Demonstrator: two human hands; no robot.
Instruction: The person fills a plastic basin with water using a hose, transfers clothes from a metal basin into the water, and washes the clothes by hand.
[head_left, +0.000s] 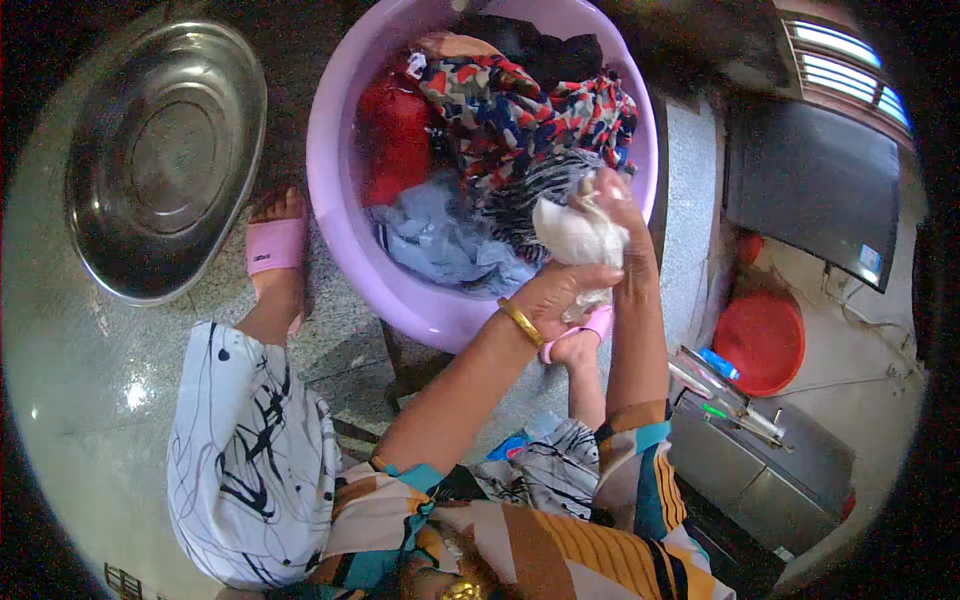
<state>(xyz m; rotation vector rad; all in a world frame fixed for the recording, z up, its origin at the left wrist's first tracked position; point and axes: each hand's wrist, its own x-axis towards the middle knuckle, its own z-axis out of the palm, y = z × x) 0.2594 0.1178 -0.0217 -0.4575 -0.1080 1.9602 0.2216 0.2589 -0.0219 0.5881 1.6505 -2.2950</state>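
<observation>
A wet-looking white cloth (572, 232) is bunched up between my two hands, over the near right part of a lilac tub (335, 215). My left hand (565, 292), with a gold bangle at the wrist, grips its lower end. Higher up, my right hand (628, 205) is closed round the other end. Below them in the tub lie a light blue garment (440, 235), a black-and-white striped cloth (515, 205), a red cloth (398, 140) and a camouflage-patterned cloth in red, white and dark (500, 110). Dark fabric (545, 50) sits at the far side.
A wide steel basin (180, 150) stands on the floor at the left, beside my pink-slippered foot (275, 240). At the right are a red basin (760, 340), a grey cabinet (740, 470) and a dark flat screen (815, 190). A blue packet (510, 447) lies between my legs.
</observation>
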